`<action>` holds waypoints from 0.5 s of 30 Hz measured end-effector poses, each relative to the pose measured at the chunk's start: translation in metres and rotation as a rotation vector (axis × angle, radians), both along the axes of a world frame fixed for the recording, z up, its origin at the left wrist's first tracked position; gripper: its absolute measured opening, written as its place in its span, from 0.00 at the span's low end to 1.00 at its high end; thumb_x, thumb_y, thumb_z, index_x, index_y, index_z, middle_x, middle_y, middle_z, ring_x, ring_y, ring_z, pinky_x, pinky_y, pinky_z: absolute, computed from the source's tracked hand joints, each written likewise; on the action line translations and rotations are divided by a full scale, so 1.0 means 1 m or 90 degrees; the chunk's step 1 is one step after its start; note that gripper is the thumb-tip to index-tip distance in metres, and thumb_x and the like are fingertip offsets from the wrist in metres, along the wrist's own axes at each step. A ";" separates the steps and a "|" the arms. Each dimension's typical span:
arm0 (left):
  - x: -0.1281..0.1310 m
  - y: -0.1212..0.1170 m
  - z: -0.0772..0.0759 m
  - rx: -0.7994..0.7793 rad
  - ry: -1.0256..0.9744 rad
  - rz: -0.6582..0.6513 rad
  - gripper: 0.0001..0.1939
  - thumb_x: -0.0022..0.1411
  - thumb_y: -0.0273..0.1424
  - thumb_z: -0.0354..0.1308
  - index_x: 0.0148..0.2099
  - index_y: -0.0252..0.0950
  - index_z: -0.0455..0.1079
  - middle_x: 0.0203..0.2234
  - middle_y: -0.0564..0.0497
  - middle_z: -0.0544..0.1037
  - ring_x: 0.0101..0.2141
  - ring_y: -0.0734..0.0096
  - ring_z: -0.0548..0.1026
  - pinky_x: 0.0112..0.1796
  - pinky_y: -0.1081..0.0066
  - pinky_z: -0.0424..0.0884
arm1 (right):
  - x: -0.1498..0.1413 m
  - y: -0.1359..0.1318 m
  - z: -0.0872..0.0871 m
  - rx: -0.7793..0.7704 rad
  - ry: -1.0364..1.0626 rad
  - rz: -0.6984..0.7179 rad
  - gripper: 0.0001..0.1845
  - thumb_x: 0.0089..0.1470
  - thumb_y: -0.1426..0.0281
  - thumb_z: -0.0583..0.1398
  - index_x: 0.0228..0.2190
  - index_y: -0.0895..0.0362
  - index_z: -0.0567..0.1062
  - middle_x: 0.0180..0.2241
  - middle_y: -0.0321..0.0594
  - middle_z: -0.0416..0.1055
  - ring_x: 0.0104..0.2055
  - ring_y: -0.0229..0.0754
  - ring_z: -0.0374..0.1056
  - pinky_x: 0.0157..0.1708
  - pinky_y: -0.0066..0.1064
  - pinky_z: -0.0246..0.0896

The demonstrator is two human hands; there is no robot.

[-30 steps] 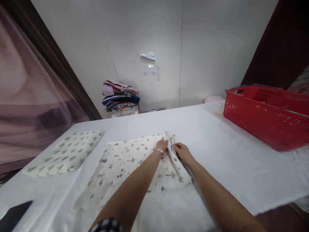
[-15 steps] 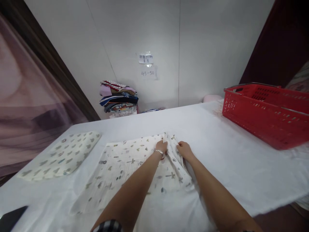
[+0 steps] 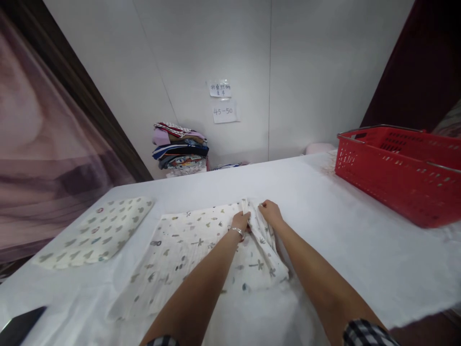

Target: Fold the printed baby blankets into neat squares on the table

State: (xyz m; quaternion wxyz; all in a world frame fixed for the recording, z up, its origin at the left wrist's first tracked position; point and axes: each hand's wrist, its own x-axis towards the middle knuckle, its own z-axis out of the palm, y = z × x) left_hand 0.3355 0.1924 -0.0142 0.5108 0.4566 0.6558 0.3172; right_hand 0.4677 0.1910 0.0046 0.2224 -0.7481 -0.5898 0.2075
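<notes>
White panelled wall point(image 3: 317, 72) fills the background, its upper part cut off by the top edge. Before it stretches the table point(image 3: 324, 187) under white fabric, its near side running out of view. At the left, a pinkish curtain point(image 3: 29, 144) is cropped; what its blurred print shows is hard to make out.

The red basket point(image 3: 389, 178) stands on the table at the right, cut off by the edge, most of its inside hidden. In the middle lies the palm-print cloth point(image 3: 196, 247), partly covered by the left forearm, its pale near edge hard to tell from the white beneath; its right end is gathered into folds. A cloud-print cloth point(image 3: 104, 230) lies flat to the left. Behind the table's far edge rises a fabric stack point(image 3: 180, 149), its base hidden.

Only a corner of a dark flat object point(image 3: 21, 324) shows; I cannot tell what it is. The left hand point(image 3: 240, 221) pinches the gathered folds, fingertips partly buried; the right hand point(image 3: 271, 211) pinches the cloth's far right edge. One paper sign point(image 3: 224, 112) reads "45-50".
</notes>
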 end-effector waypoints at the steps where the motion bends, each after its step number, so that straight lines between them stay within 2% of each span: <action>1: 0.000 0.000 0.000 -0.004 -0.017 0.004 0.07 0.59 0.32 0.52 0.36 0.33 0.68 0.21 0.52 0.73 0.21 0.73 0.72 0.24 0.73 0.70 | 0.001 -0.003 -0.002 0.000 -0.008 -0.012 0.13 0.54 0.65 0.51 0.35 0.58 0.72 0.35 0.44 0.73 0.37 0.41 0.67 0.31 0.27 0.53; 7: 0.001 0.000 0.001 -0.016 -0.060 0.026 0.05 0.57 0.31 0.55 0.31 0.33 0.66 0.17 0.55 0.69 0.18 0.74 0.69 0.22 0.72 0.70 | 0.004 -0.013 -0.011 -0.026 -0.043 -0.034 0.12 0.56 0.66 0.49 0.38 0.57 0.68 0.36 0.48 0.72 0.37 0.44 0.68 0.31 0.30 0.54; 15: 0.001 -0.001 0.004 -0.033 -0.038 0.029 0.05 0.56 0.30 0.57 0.32 0.33 0.68 0.18 0.52 0.72 0.20 0.71 0.72 0.25 0.70 0.72 | 0.007 -0.008 -0.006 -0.053 -0.010 -0.020 0.12 0.55 0.67 0.52 0.38 0.60 0.68 0.37 0.53 0.71 0.40 0.47 0.67 0.34 0.32 0.56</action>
